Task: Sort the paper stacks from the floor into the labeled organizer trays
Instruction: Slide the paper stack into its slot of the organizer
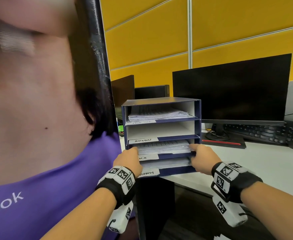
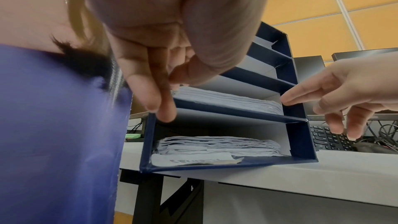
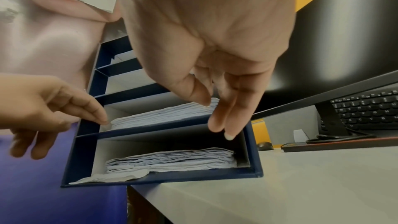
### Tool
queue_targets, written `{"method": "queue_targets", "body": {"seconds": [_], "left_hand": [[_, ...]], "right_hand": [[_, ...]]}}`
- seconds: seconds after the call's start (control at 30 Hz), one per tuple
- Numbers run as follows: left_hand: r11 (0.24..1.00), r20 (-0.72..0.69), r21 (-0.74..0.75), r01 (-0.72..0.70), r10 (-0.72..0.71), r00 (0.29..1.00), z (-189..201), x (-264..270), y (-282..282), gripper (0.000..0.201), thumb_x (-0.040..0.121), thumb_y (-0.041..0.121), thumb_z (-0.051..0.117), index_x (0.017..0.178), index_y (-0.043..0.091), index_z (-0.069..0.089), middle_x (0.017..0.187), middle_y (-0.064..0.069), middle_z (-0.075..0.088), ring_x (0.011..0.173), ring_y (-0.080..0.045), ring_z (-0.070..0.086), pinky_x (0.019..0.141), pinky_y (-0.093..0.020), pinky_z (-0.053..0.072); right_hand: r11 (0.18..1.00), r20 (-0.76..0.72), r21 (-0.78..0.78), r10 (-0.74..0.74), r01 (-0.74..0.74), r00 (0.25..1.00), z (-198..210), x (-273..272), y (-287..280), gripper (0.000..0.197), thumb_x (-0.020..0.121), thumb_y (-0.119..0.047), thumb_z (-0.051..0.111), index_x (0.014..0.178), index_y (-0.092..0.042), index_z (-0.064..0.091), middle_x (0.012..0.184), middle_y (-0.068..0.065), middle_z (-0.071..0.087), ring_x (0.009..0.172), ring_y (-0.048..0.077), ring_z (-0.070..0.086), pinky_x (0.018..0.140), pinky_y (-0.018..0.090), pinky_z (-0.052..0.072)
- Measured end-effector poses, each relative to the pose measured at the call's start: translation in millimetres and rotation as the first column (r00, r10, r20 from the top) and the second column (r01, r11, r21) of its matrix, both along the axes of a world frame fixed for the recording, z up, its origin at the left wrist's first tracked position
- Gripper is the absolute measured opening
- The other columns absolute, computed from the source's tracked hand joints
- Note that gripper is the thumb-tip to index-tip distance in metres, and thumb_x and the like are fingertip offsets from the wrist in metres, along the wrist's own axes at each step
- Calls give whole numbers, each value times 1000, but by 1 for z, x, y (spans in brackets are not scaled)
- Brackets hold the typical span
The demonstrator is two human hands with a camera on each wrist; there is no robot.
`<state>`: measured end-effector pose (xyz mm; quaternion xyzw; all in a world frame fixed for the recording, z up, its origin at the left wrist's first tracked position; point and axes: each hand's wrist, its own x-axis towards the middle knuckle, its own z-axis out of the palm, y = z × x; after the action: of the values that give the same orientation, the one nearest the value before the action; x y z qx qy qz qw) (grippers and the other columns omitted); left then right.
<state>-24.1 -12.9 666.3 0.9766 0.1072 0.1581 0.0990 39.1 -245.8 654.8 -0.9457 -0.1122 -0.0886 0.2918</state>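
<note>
At the counter [image 1: 263,163] edge nearest us: three trays filled

Head: in the organizer [image 1: 198,118], only the ADMIN tray [image 1: 159,130] lacks paper, so it is probably next.
Left wrist: left hand [image 2: 172,31], fingers straight, touches the H.R. stack [image 2: 228,100].
Right wrist: right hand [image 3: 215,40], fingers straight, touches its right end.

The organizer [image 1: 198,118] stands on the near left corner of the table [image 1: 263,161], its front bottom edge jutting past the table's edge. Its four trays sit one above another. A paper stack [image 1: 157,114] lies in the top tray, another, the third-tray stack [image 1: 163,147], in the third, and a bottom stack [image 1: 164,162] in the lowest. The left grip [image 1: 129,159] touches the third-tray stack's left front corner and the right grip [image 1: 204,159] its right front corner. Behind and right of the organizer is a monitor [image 1: 229,90], with a keyboard [image 1: 263,133] before it. Another person [image 1: 55,187] is close by on the left of the organizer.
</note>
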Motion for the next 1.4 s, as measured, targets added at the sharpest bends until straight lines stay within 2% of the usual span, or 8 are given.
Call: {"method": "queue_targets", "body": {"seconds": [0.13,0.3,0.63,0.77,0.97,1.03,1.2,1.4], "left_hand": [[1000,-39,11,29,-29,999,0,2,1,58,77,0,44,130,23,49,114,-8,62,103,-31,59,72,-32,46],[996,-41,49,76,-74,996,0,4,1,52,78,1,48,126,20,51,127,-3,53,108,-27,58,79,-36,51],[997,-58,52,56,-52,997,-1,4,1,47,78,2,44,122,17,50,109,-8,62,85,-27,52,68,-32,44],[998,-31,49,38,-37,999,-1,-1,-1,41,79,2,46,118,15,50,111,-8,61,97,-30,58,69,-34,45],[999,-18,41,16,-15,1000,-6,-5,-1,48,81,5,48,128,15,44,107,-11,62,94,-31,60,71,-35,48],[1000,-37,-3,23,-23,999,-9,-3,0,49,83,6,50,129,12,35,105,-11,61,87,-29,58,69,-35,47],[992,-53,-121,20,-27,998,-11,6,-6,58,82,1,48,134,5,23,90,-7,51,80,-26,52,68,-34,44],[981,-94,-193,-13,-5,996,-12,14,-2,53,81,0,46,130,2,26,104,-17,59,92,-36,64,68,-37,49]], "right_hand": [[982,42,-190,32,-23,999,3,-2,3,58,86,-6,49,141,-21,42,149,3,39,124,30,50,100,37,46],[946,25,-313,90,-78,996,4,2,8,61,85,-6,48,143,-21,36,156,-1,26,128,29,45,101,40,45],[957,29,-280,90,-78,996,0,3,12,60,84,-6,50,141,-20,37,151,-1,34,124,28,49,100,40,46],[969,40,-237,76,-65,996,-1,0,13,51,85,-9,52,134,-17,41,142,3,40,116,29,53,96,41,48],[993,-25,-112,24,-27,999,-8,-4,7,46,87,-15,52,132,-19,41,121,8,59,106,29,59,92,40,51],[997,-40,-69,21,-23,999,-9,-2,6,44,88,-14,52,131,-17,42,121,10,60,105,30,59,92,39,51],[1000,-144,10,19,-18,989,-6,2,8,36,86,-6,49,120,-12,41,107,14,57,86,32,64,71,41,60],[995,-226,92,66,-46,972,-6,7,7,42,87,3,46,125,-14,38,103,15,54,81,34,65,72,50,59]]}}
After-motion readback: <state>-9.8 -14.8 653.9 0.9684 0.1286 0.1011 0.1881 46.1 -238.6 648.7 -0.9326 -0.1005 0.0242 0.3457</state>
